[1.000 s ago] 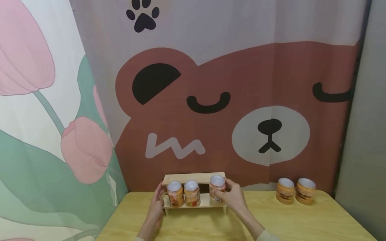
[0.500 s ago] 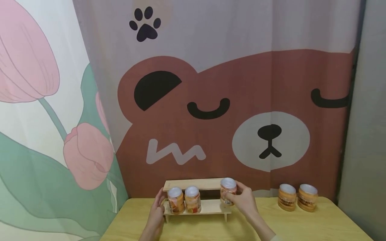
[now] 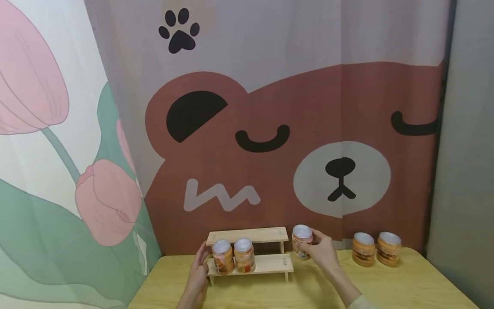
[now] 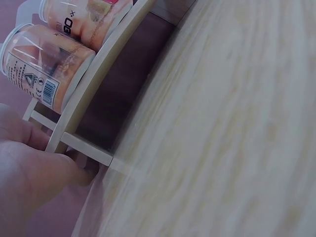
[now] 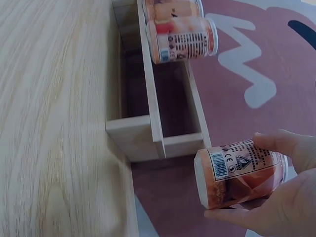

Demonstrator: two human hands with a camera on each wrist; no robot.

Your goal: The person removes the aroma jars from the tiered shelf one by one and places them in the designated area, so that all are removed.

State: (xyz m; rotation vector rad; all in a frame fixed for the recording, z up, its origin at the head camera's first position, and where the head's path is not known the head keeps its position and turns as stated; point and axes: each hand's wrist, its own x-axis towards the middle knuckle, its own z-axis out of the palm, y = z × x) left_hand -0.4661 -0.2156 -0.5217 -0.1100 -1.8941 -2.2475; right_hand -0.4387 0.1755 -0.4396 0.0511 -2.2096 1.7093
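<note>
Right hand [image 3: 323,253] grip pinches a can [image 3: 302,234], barcode [image 5: 219,164] clear only in right wrist view, just right of the wooden stand [image 3: 266,264], left hand [image 3: 198,270] pinching its other end, paired cans [image 3: 223,257] on lower tier, two more jars [image 3: 363,249] on table [image 3: 251,296], contents hidden.

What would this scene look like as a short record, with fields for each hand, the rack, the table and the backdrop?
Left hand: grips the left end of a pale wooden two-step rack
Right hand: holds an orange, silver-topped cylindrical can, top up, just beyond the rack's right end
Rack: two similar cans stand on the lower step, toward the left
Table: yellow, wood-grained; two more orange cans stand side by side at back right
Backdrop: large brown bear print, eyes closed
</note>
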